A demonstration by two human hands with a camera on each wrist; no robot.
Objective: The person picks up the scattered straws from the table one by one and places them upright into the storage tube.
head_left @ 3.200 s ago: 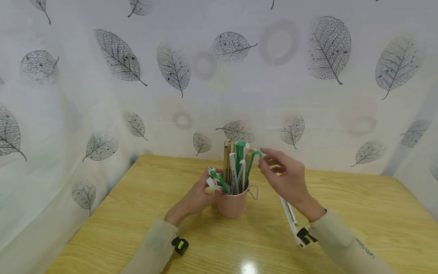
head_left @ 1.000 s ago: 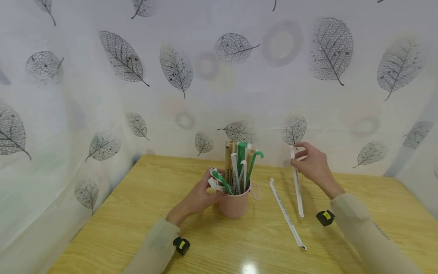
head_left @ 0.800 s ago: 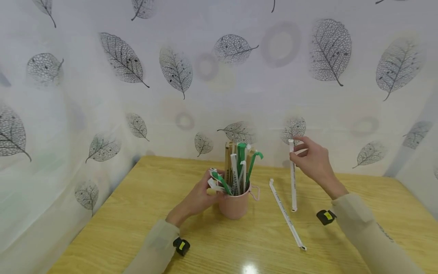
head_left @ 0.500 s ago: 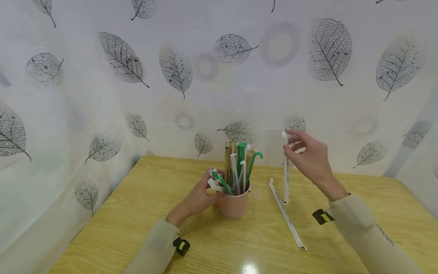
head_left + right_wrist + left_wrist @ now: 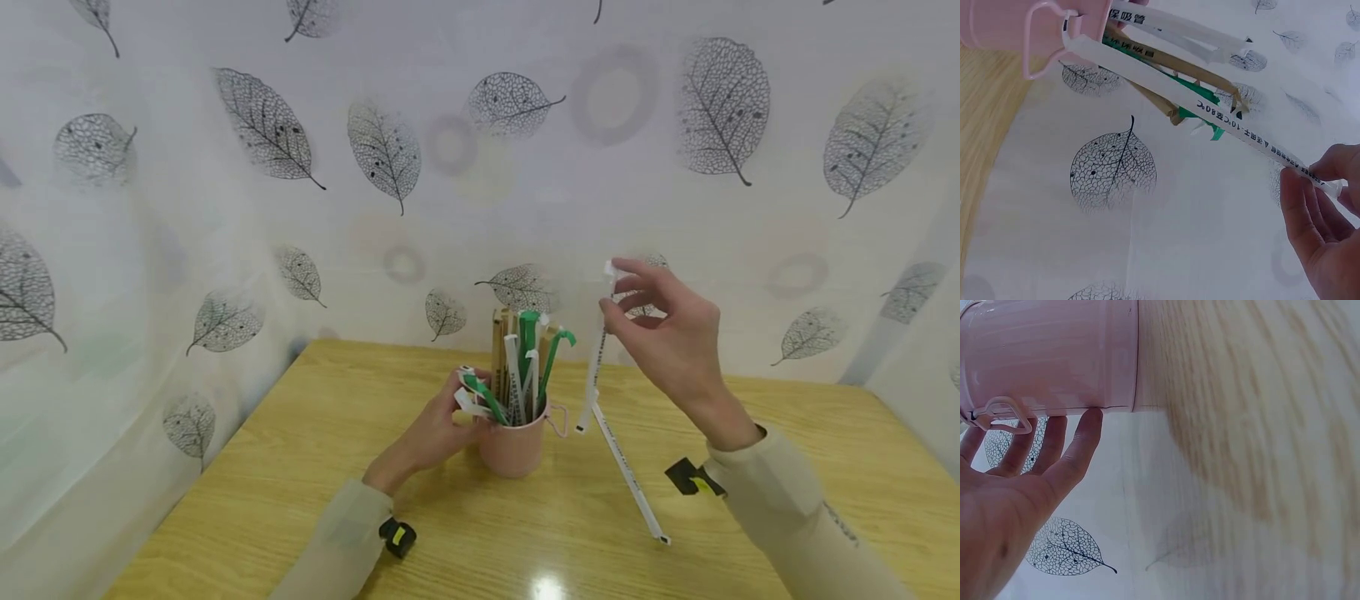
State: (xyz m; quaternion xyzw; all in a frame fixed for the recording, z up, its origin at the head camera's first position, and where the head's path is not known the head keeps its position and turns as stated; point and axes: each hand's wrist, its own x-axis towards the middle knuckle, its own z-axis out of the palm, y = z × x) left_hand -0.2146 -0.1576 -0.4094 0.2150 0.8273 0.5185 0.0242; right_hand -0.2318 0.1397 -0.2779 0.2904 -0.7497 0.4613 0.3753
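Note:
A pink cup (image 5: 511, 452) with wire handles stands on the table, full of upright straws in white, green and brown wrappers. At its left side my left hand (image 5: 426, 432) steadies it; in the left wrist view, the fingers (image 5: 1052, 442) reach along the cup wall beside one handle. My right hand (image 5: 667, 337) is raised to the right of the cup, pinching a white paper-wrapped straw (image 5: 595, 367) near its top between thumb and fingertips. The straw hangs slanted, its lower end close to the cup's right handle (image 5: 557, 419).
Another white wrapped straw (image 5: 632, 479) lies on the wooden table (image 5: 465, 533), right of the cup. A bent green straw (image 5: 553, 358) leans out over the rim's right side. Behind the table hangs a pale leaf-patterned curtain (image 5: 480, 208).
The right hand left the cup's straws, took a white wrapped straw from the table, then lifted it up and leftward toward the cup. The left hand stayed at the cup.

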